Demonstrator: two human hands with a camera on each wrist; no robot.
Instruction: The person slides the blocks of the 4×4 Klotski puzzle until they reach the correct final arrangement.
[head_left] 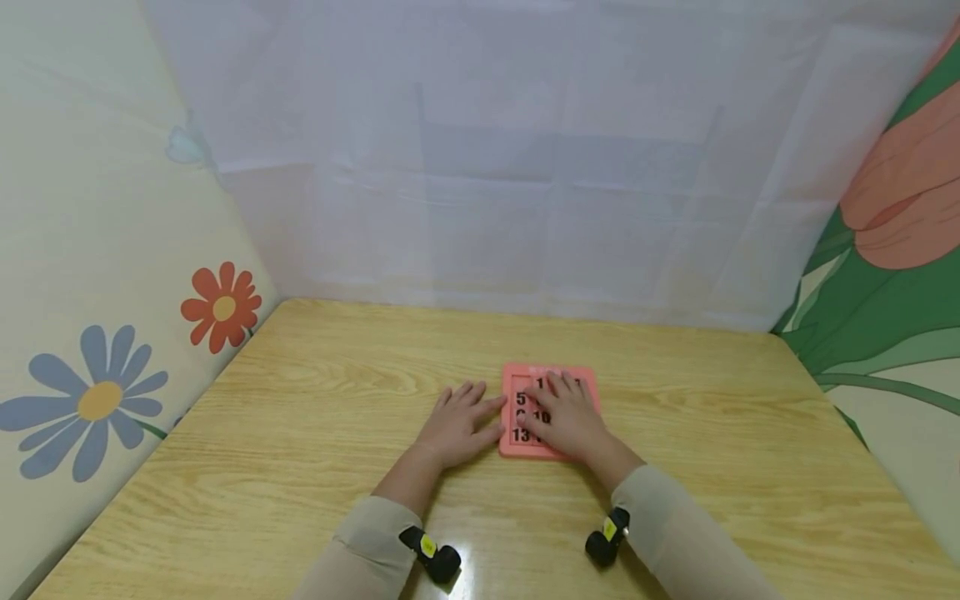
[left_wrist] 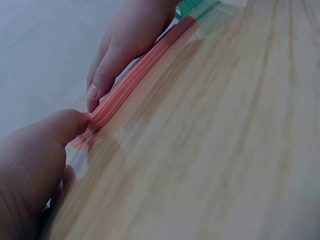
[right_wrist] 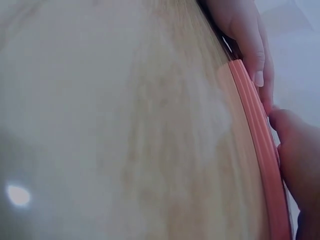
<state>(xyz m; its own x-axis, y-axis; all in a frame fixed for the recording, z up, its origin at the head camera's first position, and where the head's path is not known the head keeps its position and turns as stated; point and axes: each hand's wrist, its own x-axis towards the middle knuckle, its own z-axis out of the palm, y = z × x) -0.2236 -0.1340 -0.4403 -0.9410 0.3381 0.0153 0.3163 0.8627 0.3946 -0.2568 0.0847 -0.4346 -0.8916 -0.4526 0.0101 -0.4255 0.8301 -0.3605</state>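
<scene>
A pink sliding number puzzle (head_left: 523, 452) lies flat on the wooden table, its black numerals such as 1, 5 and 13 partly showing. My left hand (head_left: 456, 427) touches the puzzle's left edge with fingers spread. Over the tiles rests my right hand (head_left: 572, 418), fingers extended, covering much of the right side and several numbers. In the left wrist view, the thumb of the left hand (left_wrist: 37, 155) meets a corner of the pink frame (left_wrist: 142, 67). The right wrist view shows the frame's side (right_wrist: 257, 130) beside the right hand (right_wrist: 302, 155).
The wood-grain table (head_left: 300, 467) spreads around the puzzle on all sides. A pale cloth (head_left: 510, 200) hangs behind it. Flower-patterned coverings stand at the left (head_left: 97, 250) and right (head_left: 900, 317). Black cameras (head_left: 442, 563) sit on both wrists.
</scene>
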